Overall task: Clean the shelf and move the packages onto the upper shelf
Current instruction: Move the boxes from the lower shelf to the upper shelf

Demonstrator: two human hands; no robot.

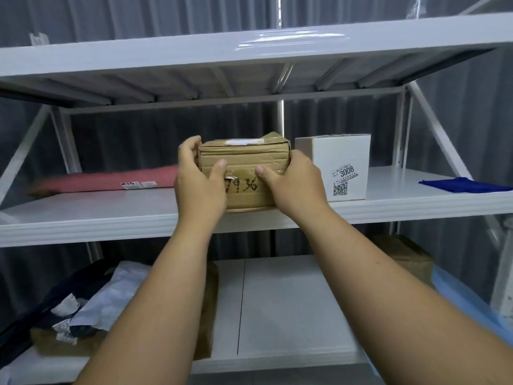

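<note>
The cardboard box (244, 173) is gripped at both ends by left hand (198, 182) and right hand (295, 184), its long axis running left-right along the shelf (111, 218).

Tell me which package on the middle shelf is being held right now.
The brown cardboard box with handwriting on its front. The left hand and right hand grip its sides. The white box and pink mailer lie untouched.

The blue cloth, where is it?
In the head view, the blue cloth lies at the far right of the middle shelf, right of the white box.
</note>
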